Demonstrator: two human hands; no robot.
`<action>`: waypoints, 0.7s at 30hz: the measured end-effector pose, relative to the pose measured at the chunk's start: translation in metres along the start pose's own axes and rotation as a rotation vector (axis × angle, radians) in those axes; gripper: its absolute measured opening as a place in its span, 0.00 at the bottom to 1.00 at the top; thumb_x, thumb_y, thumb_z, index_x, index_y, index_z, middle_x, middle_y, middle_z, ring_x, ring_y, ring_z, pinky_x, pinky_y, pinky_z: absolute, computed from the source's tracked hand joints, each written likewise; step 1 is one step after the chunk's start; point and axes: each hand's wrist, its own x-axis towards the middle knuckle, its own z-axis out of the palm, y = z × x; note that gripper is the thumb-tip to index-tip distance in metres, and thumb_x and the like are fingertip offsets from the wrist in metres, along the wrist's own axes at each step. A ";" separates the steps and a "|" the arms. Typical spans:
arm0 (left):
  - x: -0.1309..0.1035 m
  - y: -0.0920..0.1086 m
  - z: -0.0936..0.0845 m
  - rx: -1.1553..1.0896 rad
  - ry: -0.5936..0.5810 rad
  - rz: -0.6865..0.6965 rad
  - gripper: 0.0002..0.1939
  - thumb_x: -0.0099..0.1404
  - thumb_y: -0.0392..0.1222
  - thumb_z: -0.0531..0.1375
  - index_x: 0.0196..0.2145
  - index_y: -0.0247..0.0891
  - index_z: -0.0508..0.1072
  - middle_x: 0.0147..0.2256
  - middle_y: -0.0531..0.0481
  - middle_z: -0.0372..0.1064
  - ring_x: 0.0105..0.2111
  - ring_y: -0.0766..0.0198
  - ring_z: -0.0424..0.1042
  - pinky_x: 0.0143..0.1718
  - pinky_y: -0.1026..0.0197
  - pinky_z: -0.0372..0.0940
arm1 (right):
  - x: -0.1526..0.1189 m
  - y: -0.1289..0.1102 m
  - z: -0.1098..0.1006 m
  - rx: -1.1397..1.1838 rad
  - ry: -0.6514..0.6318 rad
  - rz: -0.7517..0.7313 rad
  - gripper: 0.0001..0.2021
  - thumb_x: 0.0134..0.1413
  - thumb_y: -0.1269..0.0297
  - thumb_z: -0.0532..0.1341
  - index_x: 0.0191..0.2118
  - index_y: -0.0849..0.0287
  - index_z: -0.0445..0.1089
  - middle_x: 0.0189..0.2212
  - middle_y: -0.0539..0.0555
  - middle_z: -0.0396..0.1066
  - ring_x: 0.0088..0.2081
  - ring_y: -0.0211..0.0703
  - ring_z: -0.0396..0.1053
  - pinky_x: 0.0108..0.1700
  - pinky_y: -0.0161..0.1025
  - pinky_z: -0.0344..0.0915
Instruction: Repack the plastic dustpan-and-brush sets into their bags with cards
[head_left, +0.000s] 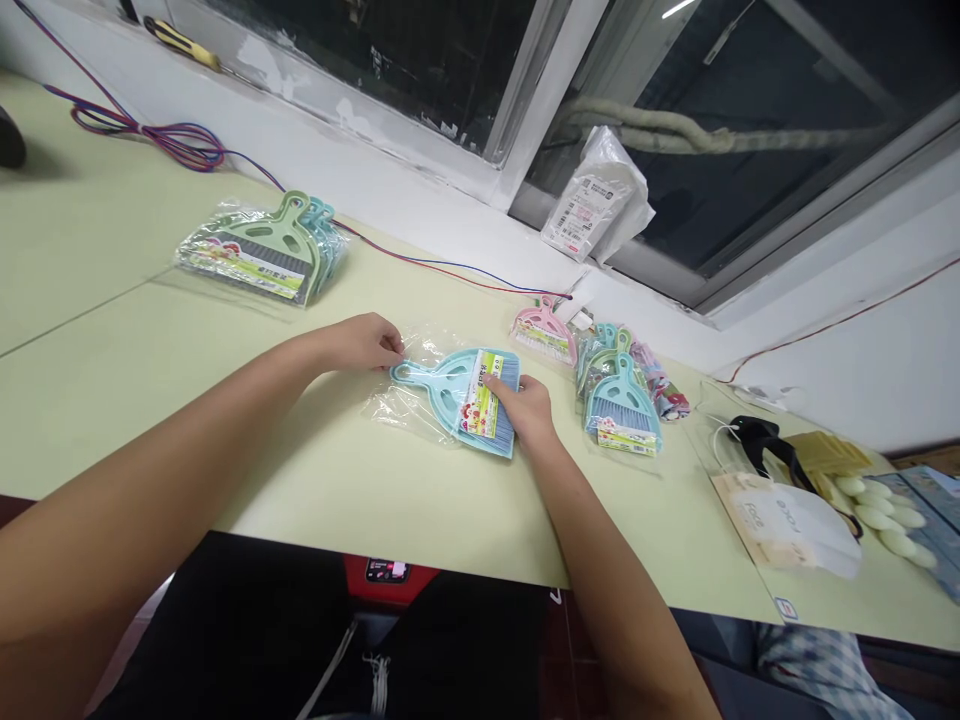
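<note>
A light-blue dustpan and brush set [450, 388] with a printed label lies on the pale green table, in a clear plastic bag [405, 412]. My right hand [525, 402] grips the set's right end, thumb on top of the label and fingers at the far edge. At the handle end, my left hand [371, 345] is closed with its fingertips on the bag; the handle's ring is just beside them.
Bagged green sets [281, 240] lie at the back left. A pink set [545, 330] and a stack with a blue set [624, 405] sit to the right. Further right are a Face bag [787, 520] and pale egg-shaped things [877, 505]. Cables [180, 143] run along the wall.
</note>
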 end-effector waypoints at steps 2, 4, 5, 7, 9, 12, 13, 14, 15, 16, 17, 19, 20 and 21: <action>0.001 0.000 0.001 0.079 0.019 0.024 0.16 0.50 0.52 0.67 0.36 0.43 0.80 0.38 0.48 0.81 0.39 0.54 0.78 0.38 0.60 0.68 | 0.000 0.001 0.000 0.015 -0.003 0.006 0.26 0.39 0.42 0.74 0.37 0.59 0.76 0.37 0.57 0.82 0.38 0.50 0.80 0.34 0.38 0.73; 0.001 -0.001 0.002 0.131 0.035 0.041 0.16 0.50 0.51 0.66 0.36 0.44 0.80 0.39 0.49 0.81 0.39 0.54 0.78 0.37 0.60 0.67 | 0.001 0.001 0.001 0.013 0.003 0.000 0.26 0.38 0.42 0.74 0.37 0.59 0.76 0.36 0.57 0.82 0.38 0.51 0.80 0.35 0.39 0.74; 0.002 -0.001 0.002 0.140 0.043 0.047 0.16 0.50 0.50 0.66 0.37 0.44 0.80 0.39 0.49 0.81 0.39 0.54 0.78 0.36 0.61 0.67 | 0.001 0.002 0.000 0.008 0.007 -0.005 0.26 0.38 0.41 0.74 0.37 0.59 0.76 0.36 0.57 0.81 0.38 0.51 0.80 0.35 0.39 0.74; 0.001 0.000 0.002 0.135 0.062 0.049 0.15 0.51 0.49 0.65 0.37 0.43 0.79 0.38 0.49 0.81 0.38 0.54 0.78 0.34 0.60 0.67 | 0.002 0.002 0.000 0.002 0.014 -0.010 0.26 0.38 0.42 0.74 0.35 0.58 0.76 0.36 0.57 0.81 0.38 0.52 0.80 0.34 0.40 0.74; 0.001 0.001 0.003 0.112 0.076 0.042 0.14 0.51 0.47 0.64 0.37 0.43 0.79 0.37 0.49 0.81 0.37 0.54 0.78 0.33 0.60 0.66 | 0.003 0.002 -0.001 0.008 0.020 -0.010 0.25 0.37 0.42 0.75 0.34 0.58 0.76 0.35 0.57 0.81 0.38 0.52 0.80 0.34 0.40 0.74; 0.001 0.004 0.006 0.064 0.105 0.038 0.14 0.52 0.45 0.63 0.37 0.42 0.77 0.36 0.49 0.80 0.35 0.55 0.78 0.34 0.59 0.67 | 0.003 0.002 -0.002 0.048 0.019 -0.001 0.24 0.37 0.44 0.75 0.34 0.57 0.76 0.35 0.57 0.81 0.37 0.51 0.80 0.33 0.40 0.74; 0.002 0.005 0.007 0.040 0.119 0.043 0.13 0.52 0.45 0.63 0.38 0.42 0.77 0.36 0.49 0.80 0.35 0.55 0.78 0.34 0.59 0.67 | 0.003 0.001 -0.002 0.065 0.019 0.005 0.23 0.37 0.44 0.75 0.34 0.57 0.75 0.34 0.57 0.81 0.36 0.51 0.80 0.32 0.40 0.74; 0.003 0.005 0.009 0.014 0.134 0.050 0.13 0.53 0.44 0.63 0.38 0.42 0.76 0.37 0.49 0.80 0.34 0.56 0.78 0.34 0.60 0.67 | 0.003 0.000 -0.003 0.084 0.018 0.012 0.23 0.37 0.45 0.76 0.34 0.57 0.75 0.34 0.57 0.81 0.36 0.51 0.80 0.32 0.39 0.74; 0.003 0.004 0.010 -0.013 0.148 0.059 0.13 0.54 0.44 0.63 0.39 0.42 0.75 0.38 0.49 0.79 0.34 0.57 0.78 0.35 0.60 0.67 | 0.003 -0.001 -0.003 0.107 0.014 0.017 0.23 0.37 0.46 0.76 0.33 0.57 0.75 0.34 0.57 0.81 0.35 0.50 0.80 0.32 0.39 0.74; 0.004 0.004 0.012 -0.038 0.161 0.069 0.13 0.55 0.44 0.62 0.39 0.42 0.75 0.38 0.49 0.79 0.34 0.57 0.78 0.35 0.60 0.68 | 0.003 -0.002 -0.004 0.135 0.009 0.022 0.22 0.38 0.46 0.76 0.33 0.57 0.75 0.34 0.56 0.81 0.35 0.50 0.79 0.32 0.39 0.74; 0.005 0.003 0.013 -0.060 0.172 0.079 0.13 0.55 0.44 0.62 0.40 0.42 0.74 0.39 0.48 0.79 0.34 0.57 0.78 0.36 0.60 0.68 | 0.003 -0.003 -0.004 0.165 0.004 0.028 0.22 0.38 0.46 0.76 0.33 0.57 0.74 0.34 0.56 0.81 0.35 0.50 0.79 0.32 0.39 0.74; 0.006 0.001 0.014 -0.092 0.179 0.095 0.14 0.57 0.44 0.61 0.42 0.42 0.73 0.39 0.48 0.79 0.36 0.57 0.78 0.37 0.60 0.69 | 0.004 -0.005 -0.006 0.219 -0.007 0.042 0.22 0.39 0.45 0.75 0.33 0.57 0.74 0.34 0.56 0.81 0.34 0.48 0.79 0.33 0.39 0.74; 0.007 0.001 0.014 -0.108 0.174 0.100 0.14 0.58 0.43 0.61 0.43 0.42 0.72 0.39 0.48 0.79 0.36 0.57 0.78 0.38 0.60 0.69 | 0.004 -0.005 -0.007 0.235 -0.006 0.050 0.23 0.39 0.44 0.75 0.32 0.57 0.73 0.33 0.55 0.81 0.34 0.48 0.79 0.33 0.39 0.74; 0.007 0.000 0.014 -0.128 0.168 0.099 0.15 0.59 0.43 0.61 0.44 0.42 0.72 0.39 0.48 0.80 0.36 0.58 0.78 0.38 0.60 0.69 | 0.005 -0.005 -0.008 0.241 -0.005 0.055 0.23 0.39 0.43 0.75 0.31 0.57 0.73 0.33 0.55 0.80 0.33 0.47 0.78 0.33 0.39 0.73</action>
